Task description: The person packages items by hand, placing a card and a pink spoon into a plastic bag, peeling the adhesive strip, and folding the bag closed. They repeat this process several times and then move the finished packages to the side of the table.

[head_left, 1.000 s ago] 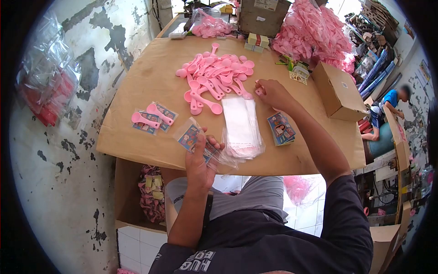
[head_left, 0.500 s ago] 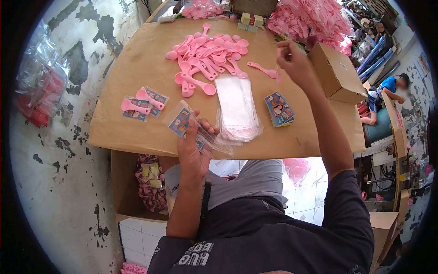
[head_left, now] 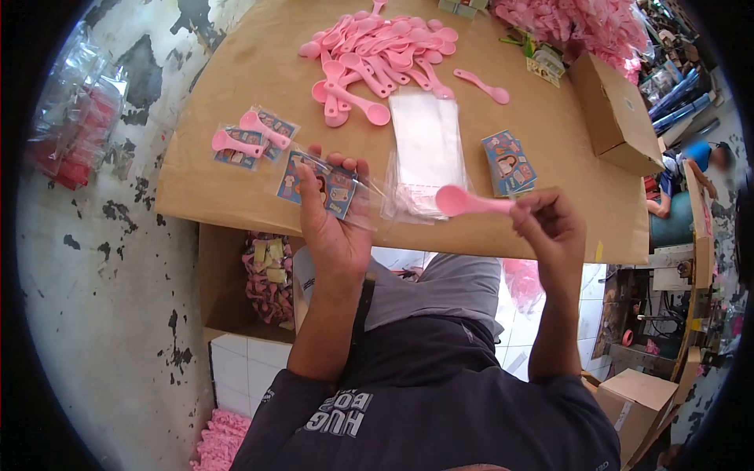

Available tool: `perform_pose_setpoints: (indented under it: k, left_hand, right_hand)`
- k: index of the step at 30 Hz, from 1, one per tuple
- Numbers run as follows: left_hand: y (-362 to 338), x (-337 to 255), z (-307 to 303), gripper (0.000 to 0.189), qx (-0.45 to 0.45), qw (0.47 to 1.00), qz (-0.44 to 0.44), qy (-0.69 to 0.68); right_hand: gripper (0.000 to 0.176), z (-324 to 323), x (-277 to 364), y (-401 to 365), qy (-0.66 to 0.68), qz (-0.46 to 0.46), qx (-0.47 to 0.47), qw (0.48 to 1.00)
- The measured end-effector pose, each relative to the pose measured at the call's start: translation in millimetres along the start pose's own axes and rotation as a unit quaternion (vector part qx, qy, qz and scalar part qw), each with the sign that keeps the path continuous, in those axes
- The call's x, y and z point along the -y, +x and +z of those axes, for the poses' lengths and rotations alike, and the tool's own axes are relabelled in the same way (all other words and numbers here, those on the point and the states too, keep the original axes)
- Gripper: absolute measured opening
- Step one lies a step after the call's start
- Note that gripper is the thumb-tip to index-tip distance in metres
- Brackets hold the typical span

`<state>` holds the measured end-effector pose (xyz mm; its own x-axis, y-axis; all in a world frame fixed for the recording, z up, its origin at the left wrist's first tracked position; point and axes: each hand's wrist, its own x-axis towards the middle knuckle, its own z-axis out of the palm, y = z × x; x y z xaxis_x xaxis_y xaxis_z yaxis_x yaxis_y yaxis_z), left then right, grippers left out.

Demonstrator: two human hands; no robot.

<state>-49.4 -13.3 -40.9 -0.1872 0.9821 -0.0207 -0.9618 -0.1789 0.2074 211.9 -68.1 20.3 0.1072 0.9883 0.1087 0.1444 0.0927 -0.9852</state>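
My left hand [head_left: 338, 224] grips a clear plastic bag with a blue printed card [head_left: 330, 196] inside, thumb across its front. The bag's mouth points right. In the fingertips of my right hand [head_left: 554, 228] a pink measuring spoon [head_left: 455, 201] is pinched by its handle end, bowl toward the left hand. Between the hands, on the table, lies a stack of clear bags [head_left: 426, 149]. A stack of printed cards [head_left: 509, 165] sits above the right hand. Left of the bagged card, two pink spoons [head_left: 236, 144] rest on bagged cards.
A heap of pink spoons [head_left: 385, 51] covers the back of the brown table [head_left: 236, 78], with a single spoon [head_left: 483, 86] beside it. A cardboard box [head_left: 616, 114] stands at the right edge. Another person [head_left: 695, 169] sits far right. A peeling wall [head_left: 118, 275] is on the left.
My right hand has come down from the back right with a pink spoon, toward the bagged card. My left hand has turned the bag so its card shows more fully. The camera view has shifted.
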Motion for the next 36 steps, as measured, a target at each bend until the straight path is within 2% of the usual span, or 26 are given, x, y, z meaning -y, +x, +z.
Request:
perform_pose_setpoints:
  k: [2, 4, 8, 11, 13, 15, 17, 19, 24, 27, 31, 36]
  left_hand:
    - [0, 3, 7, 0.039, 0.037, 0.998, 0.044, 0.030]
    - [-3, 8, 14, 0.042, 0.050, 0.996, 0.043, 0.052]
    - [-10, 24, 20, 0.051, 0.050, 0.992, 0.028, 0.113]
    - [-16, 29, 26, 0.047, 0.028, 0.995, -0.001, 0.095]
    - [-16, 28, 27, 0.047, 0.046, 0.996, -0.003, 0.082]
    - [-14, 27, 29, 0.047, 0.073, 0.994, -0.016, 0.076]
    - [-12, 26, 27, 0.049, 0.081, 0.993, -0.019, 0.086]
    - [-9, 27, 29, 0.051, 0.051, 0.992, -0.011, 0.112]
    - [-9, 22, 26, 0.055, 0.060, 0.987, 0.011, 0.147]
    - [-10, 25, 28, 0.058, 0.077, 0.981, 0.034, 0.175]
    - [-12, 30, 36, 0.060, 0.119, 0.968, 0.026, 0.222]
    - [-13, 41, 42, 0.055, 0.151, 0.966, 0.030, 0.207]
  right_hand:
    - [0.013, 12, -6, -14, 0.061, 0.046, 0.000, 0.997]
    - [0.013, 20, -16, -21, 0.113, 0.073, 0.013, 0.991]
    - [0.016, 45, -18, -23, 0.148, 0.073, 0.029, 0.986]
    - [0.017, 53, -10, -17, 0.204, 0.065, 0.063, 0.975]
    - [0.018, 53, -6, -17, 0.220, 0.073, 0.110, 0.966]
    - [0.018, 52, -5, -13, 0.219, 0.061, 0.117, 0.967]
    - [0.018, 46, -7, -13, 0.176, 0.038, 0.079, 0.980]
    - [0.017, 42, -8, -16, 0.176, 0.040, 0.057, 0.982]
    - [0.012, 32, -24, -20, 0.188, 0.027, -0.016, 0.982]
    - [0.013, 29, -30, -23, 0.204, 0.013, -0.029, 0.979]
    - [0.014, 35, -27, -20, 0.231, 0.026, -0.013, 0.972]
    - [0.019, 47, -9, -18, 0.238, 0.042, 0.047, 0.969]
